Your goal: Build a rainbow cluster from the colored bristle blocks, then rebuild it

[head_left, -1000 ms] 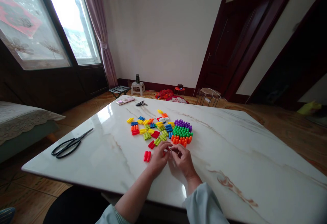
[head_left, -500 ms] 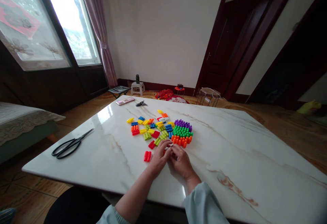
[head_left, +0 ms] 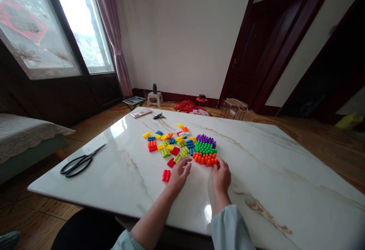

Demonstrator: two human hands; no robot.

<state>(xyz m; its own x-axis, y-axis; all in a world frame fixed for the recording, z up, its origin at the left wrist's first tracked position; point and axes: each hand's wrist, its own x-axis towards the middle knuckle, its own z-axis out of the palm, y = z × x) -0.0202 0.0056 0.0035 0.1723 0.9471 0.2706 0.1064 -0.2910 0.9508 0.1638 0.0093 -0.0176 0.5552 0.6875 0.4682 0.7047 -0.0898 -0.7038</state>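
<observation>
My left hand (head_left: 179,175) hovers over the table with thumb and fingers apart, holding nothing, close to the lime and red plastic pieces (head_left: 171,162). At the right end of the orange row, my right hand (head_left: 221,175) has its fingers closed on an orange bullet-shaped plastic piece (head_left: 216,161), partly hidden by the fingertips. The orange pieces (head_left: 203,159) stand in tight rows, with green pieces (head_left: 205,148) behind them and purple pieces (head_left: 206,140) farthest back. Left of this block lie scattered yellow, blue, red, lime and orange joined pieces (head_left: 166,152). Joined red pieces (head_left: 166,175) lie left of my left hand.
Black-handled scissors (head_left: 82,161) lie on the left of the marble-patterned table (head_left: 265,158). A phone (head_left: 141,113) and a small dark tool (head_left: 159,116) rest near the far edge. Beyond are stools (head_left: 154,98) and a door (head_left: 265,44).
My hands have separated. The right hand has moved right to the end of the orange row, where more orange pieces now show; the left hand has stayed nearly in place and opened.
</observation>
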